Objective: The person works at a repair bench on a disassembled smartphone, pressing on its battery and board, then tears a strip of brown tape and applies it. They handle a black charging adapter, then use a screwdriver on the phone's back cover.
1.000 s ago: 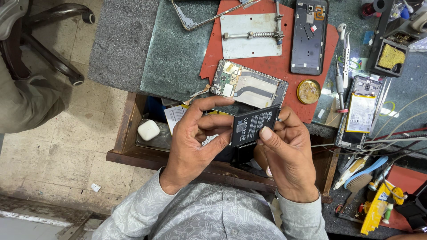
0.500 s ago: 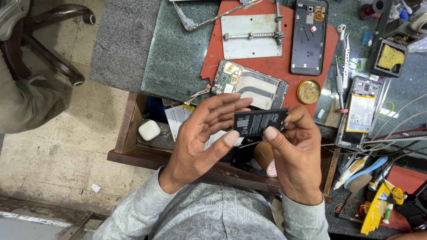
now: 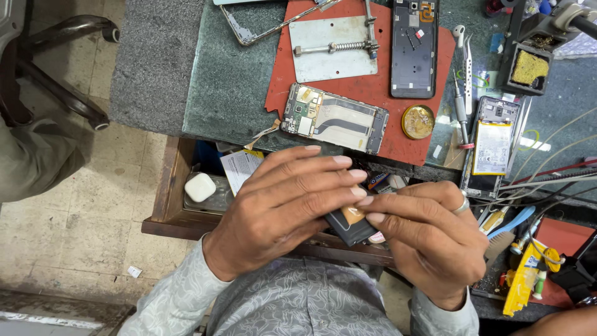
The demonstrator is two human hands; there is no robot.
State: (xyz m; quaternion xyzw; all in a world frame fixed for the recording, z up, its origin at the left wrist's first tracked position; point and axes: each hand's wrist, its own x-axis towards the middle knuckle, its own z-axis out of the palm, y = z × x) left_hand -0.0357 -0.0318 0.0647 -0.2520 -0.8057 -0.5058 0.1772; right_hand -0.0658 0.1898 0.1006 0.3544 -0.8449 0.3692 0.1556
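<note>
Head view: left hand [image 3: 283,208] and right hand [image 3: 429,239] both gripping a dark phone battery [image 3: 349,225] between fingertips, holding it over the open wooden drawer [image 3: 166,193] just below the bench edge. Lying beyond on the red mat [image 3: 379,87]: opened phone frame [image 3: 334,118], black back cover [image 3: 413,46], round brass tin [image 3: 418,121].

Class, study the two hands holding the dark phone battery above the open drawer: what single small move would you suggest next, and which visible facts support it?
Probably lift the fingers of the left hand off the black battery so that its face shows. Both that hand and the right hand cover it almost fully, leaving only a corner in view. The opened phone lies just ahead on the red mat.
</note>
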